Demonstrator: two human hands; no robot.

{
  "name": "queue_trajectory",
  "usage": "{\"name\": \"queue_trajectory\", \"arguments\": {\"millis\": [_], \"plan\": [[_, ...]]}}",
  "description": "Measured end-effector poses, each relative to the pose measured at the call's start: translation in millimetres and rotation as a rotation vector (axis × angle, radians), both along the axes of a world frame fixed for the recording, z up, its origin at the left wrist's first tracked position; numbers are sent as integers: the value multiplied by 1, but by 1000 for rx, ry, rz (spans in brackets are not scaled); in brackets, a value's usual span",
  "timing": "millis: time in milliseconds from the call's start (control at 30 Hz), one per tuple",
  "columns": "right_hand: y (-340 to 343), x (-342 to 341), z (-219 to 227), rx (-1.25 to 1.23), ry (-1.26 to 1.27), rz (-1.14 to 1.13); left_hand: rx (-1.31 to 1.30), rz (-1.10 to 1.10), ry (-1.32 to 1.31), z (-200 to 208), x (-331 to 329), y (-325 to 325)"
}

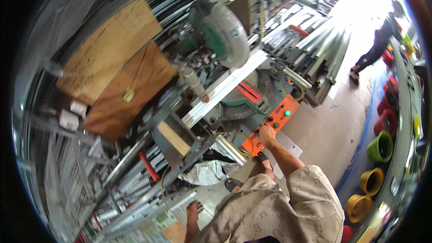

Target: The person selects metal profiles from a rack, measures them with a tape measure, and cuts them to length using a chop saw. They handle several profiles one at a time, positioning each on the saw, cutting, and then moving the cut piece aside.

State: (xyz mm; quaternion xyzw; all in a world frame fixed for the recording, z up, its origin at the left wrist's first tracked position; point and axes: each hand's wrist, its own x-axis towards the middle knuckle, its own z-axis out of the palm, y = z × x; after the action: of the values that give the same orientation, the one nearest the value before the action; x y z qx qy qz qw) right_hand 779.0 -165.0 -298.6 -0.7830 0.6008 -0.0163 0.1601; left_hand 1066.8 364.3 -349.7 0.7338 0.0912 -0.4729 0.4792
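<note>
We see our right hand (266, 133) stretched out to the orange metal control box (270, 125) that is fixed to the front edge of the saw stand, its fingertips resting on the box's face among the dark round buttons. The grip is loose: the fingers are extended and closed around nothing, pressing or touching the panel only. A lit green lamp (287, 113) shows near the far end of the box, apart from our fingers.

Our left hand (192, 209) is low in the view, resting on the end of a long silver aluminium profile (148, 211) that lies across a stack of similar bars; we cannot tell whether its fingers close around the bar or simply lie on it.

Behind the control box stands the green circular mitre saw with its grey blade guard (222, 31), raised above a long white aluminium strip (225, 87) that lies diagonally across the saw's surface. A shiny metal cylinder (229, 149) sits just to the left of the box. Two brown plywood boards (117, 72) lie on the rack to the left. Farther off, on the right, another person in dark clothes (378, 45) stands on the tiled floor, and coloured woven baskets (380, 146) line the edge.
</note>
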Motion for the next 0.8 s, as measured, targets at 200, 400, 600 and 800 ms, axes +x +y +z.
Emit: {"name": "queue_trajectory", "arguments": {"millis": [200,400,600,800], "plan": [[-74,-5,73,85,-612,-81,73,226,148,-13,-96,-19],[-274,40,78,6,-871,-288,172,-1028,-648,-24,-213,-40],[-362,94,40,631,-1302,-657,156,-574,-529,-11,-288,-52],[-333,48,59,517,-1446,-519,144,-484,-633,-4,-313,-31]]}}
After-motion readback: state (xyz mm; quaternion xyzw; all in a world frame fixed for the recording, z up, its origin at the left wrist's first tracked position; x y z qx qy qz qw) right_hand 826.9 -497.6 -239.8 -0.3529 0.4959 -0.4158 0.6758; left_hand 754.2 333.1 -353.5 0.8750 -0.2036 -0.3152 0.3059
